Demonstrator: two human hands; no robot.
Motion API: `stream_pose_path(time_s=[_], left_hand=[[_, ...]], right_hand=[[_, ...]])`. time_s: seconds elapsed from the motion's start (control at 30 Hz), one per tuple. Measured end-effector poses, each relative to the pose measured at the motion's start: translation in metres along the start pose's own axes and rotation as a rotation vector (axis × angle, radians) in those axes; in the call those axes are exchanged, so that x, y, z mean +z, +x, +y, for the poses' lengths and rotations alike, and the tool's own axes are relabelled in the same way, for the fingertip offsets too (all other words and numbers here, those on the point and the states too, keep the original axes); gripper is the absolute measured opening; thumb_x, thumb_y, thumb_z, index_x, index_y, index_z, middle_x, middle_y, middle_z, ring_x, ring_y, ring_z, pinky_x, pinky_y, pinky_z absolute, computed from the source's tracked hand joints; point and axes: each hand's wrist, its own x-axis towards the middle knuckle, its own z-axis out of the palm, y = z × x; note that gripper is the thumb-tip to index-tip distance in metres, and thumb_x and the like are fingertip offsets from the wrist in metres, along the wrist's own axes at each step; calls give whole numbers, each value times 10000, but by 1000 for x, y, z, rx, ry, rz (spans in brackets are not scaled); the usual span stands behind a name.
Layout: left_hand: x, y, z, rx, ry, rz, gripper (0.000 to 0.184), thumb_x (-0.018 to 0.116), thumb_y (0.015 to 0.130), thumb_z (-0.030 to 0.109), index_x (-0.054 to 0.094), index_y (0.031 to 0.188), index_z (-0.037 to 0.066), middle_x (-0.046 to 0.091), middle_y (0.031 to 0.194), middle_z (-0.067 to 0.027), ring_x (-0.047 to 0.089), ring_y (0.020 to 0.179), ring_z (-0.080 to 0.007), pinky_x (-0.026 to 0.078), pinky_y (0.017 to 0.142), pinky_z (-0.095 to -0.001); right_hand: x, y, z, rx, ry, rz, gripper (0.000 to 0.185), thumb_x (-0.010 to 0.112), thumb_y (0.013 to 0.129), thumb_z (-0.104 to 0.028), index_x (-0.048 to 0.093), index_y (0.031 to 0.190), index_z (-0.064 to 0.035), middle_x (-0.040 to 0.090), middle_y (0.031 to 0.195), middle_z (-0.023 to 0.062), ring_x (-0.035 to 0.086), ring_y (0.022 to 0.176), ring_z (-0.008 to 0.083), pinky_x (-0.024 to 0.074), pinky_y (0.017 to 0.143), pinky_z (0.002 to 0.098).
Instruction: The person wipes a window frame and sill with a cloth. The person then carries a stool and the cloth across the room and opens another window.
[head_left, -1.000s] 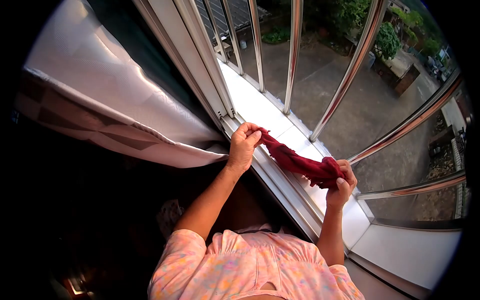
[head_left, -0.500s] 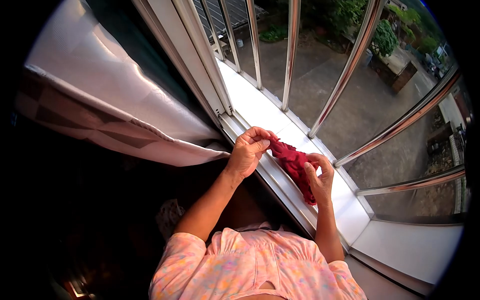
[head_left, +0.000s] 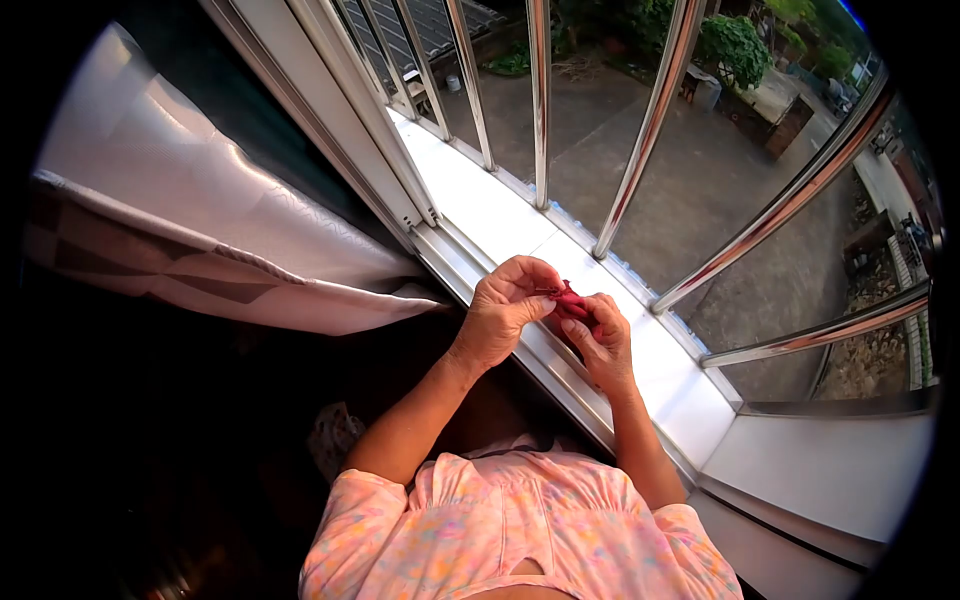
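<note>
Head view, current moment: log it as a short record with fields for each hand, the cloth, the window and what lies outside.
Left hand: pinching one end of the red cloth between thumb and fingers
Right hand: gripping the cloth close beside the left
Cloth: bunched small, partly hidden by the fingers
Window: white sill, metal bars beyond it
Left side: pale curtain
Outside: paved yard, greenery

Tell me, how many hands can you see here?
2. The left hand and the right hand are close together above the white sill, both holding the bunched red cloth. The dark area on the picture's left could hide more.
</note>
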Motion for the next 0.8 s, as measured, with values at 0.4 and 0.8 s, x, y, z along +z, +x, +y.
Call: stream_pose_path(time_s=[0.4,0.8], left_hand=[[-8,6,1,404,1045,-58,183,596,799,-58,635,962,14,561,908,-47,552,839,-142,452,775,-242],[8,10,9,423,948,-14,121,612,786,-51,656,889,-6,577,810,-43,542,697,-123,459,626,-223]], right_hand=[[-4,0,-3,43,85,109,316,685,700,-38,606,1006,-38,529,754,76,498,696,213,410,656,311],[-20,6,-27,-339,-651,313,503,607,539,0,607,1032,-98,553,808,76,512,678,244,443,608,326]])
